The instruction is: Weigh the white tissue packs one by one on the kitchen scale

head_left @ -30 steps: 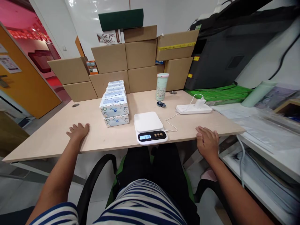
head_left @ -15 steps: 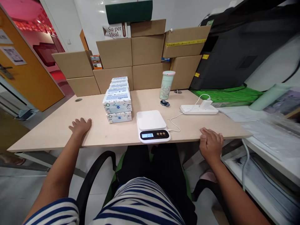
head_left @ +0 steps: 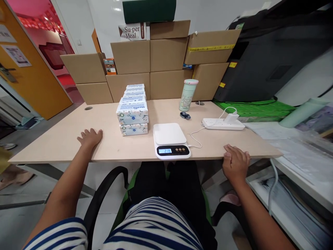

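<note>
My left hand rests on the left side of the wooden table, fingers spread, holding nothing. At the table's front right edge lies my right hand, fingers stretched forward and nothing in it. Between them sits a white digital scale with a bare platform; its lit display appears to read 219. Left of the scale stand stacked tissue packs in a row running back, white and blue with a floral print. Behind the scale are a mint-green tumbler with a pink-rimmed lid and a small dark blue bundle.
A white power strip with a plug in it lies at the right, its cable running to the scale. Cardboard boxes line the table's back. A large dark machine stands back right. A person's legs show at far left.
The view has shifted slightly, so table things sit a little further right. Both hands stay in place. More of a passing person's legs shows at the far left.
</note>
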{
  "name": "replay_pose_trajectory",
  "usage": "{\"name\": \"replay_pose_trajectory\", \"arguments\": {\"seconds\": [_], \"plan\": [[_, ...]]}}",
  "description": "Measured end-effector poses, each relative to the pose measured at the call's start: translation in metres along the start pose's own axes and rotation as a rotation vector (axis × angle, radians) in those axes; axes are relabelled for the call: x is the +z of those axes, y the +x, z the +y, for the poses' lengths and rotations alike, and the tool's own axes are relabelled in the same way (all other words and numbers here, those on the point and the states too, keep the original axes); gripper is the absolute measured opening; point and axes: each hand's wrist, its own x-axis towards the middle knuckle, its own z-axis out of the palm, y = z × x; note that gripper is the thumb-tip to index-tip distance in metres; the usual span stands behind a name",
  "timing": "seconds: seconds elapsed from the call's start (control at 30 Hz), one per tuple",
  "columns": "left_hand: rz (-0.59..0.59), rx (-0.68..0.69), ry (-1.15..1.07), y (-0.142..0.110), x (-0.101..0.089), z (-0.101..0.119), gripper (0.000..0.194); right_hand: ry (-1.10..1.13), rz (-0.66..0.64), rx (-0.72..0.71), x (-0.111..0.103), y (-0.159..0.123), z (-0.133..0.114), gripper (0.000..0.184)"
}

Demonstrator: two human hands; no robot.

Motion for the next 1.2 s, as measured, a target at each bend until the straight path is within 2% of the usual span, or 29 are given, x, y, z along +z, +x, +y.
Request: {"name": "replay_pose_trajectory", "arguments": {"seconds": [0.67, 1.2], "plan": [[-0.007, -0.009, -0.002, 0.006, 0.005, 0.001, 0.090, -0.024, 0.047, -0.029, 0.005, -0.001, 0.006, 0.049], [0.003, -0.011, -0.001, -0.001, 0.003, 0.002, 0.087, 0.027, 0.193, -0.037, 0.023, -0.007, 0.013, 0.042]]}}
